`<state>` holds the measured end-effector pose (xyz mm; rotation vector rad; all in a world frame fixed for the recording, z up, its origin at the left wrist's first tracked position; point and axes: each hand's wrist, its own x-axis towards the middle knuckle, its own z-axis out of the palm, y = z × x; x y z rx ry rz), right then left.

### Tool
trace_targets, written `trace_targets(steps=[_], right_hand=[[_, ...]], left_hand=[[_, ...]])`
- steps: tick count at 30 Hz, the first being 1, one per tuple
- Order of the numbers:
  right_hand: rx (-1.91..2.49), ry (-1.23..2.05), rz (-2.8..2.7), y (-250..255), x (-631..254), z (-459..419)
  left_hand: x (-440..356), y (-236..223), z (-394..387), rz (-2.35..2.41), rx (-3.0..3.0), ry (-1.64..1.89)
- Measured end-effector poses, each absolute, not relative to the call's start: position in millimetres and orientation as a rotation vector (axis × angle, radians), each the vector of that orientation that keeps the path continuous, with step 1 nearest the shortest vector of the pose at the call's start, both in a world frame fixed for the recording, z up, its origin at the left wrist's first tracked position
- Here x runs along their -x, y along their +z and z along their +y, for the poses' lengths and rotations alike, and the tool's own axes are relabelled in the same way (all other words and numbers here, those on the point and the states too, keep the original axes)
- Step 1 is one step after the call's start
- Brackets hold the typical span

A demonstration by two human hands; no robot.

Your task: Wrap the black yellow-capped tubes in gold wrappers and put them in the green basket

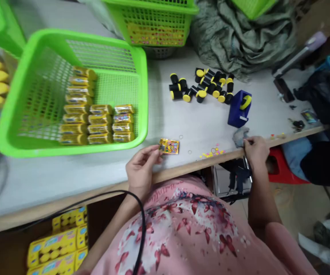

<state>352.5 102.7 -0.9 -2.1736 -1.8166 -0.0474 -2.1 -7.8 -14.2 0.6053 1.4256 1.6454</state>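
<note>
Rolls, yellow, in the green basket: sixteen by visible count, laid in files of eight, four and four; these look finished and put by. Stubs, black with yellow caps, loose on the table beyond your hands: about twenty, overlapping, so no exact figure; these look yet to be dealt with. Packet: one, flat, on or just above the table, right of the basket; your left hand pinches its left edge between thumb and finger. Rag, grey: one, near the table's front edge, its right side gripped in the fingertips of your right hand. Dispenser, blue: one, beyond the rag. Loops, thin: three seen, lying apart, between packet and rag. Bits, yellow and pink: scattered, too small to count. Total remaining: cannot be told
</note>
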Motion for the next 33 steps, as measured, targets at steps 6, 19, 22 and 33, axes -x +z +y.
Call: trace_targets(steps=[6, 19, 22, 33], right_hand=[[1.518, -0.19, -2.15, 10.7, -278.2, 90.0], [0.781, 0.175, -2.542, -7.0, -152.8, 75.3], [0.733, 0.255, -2.476, 1.7, -150.6, 69.4], [1.26, 0.143, -2.382, 0.2, -152.1, 210.4]], left_hand=[[1.5, -19.2, -5.6, 1.46, -0.614, 1.625], [5.4, -22.9, -8.9, 1.875, -1.318, 1.399], [7.1, -15.5, -5.5, 1.744, -1.296, 1.418], [6.9, -10.1, -0.1, 1.431, -0.419, 1.418]])
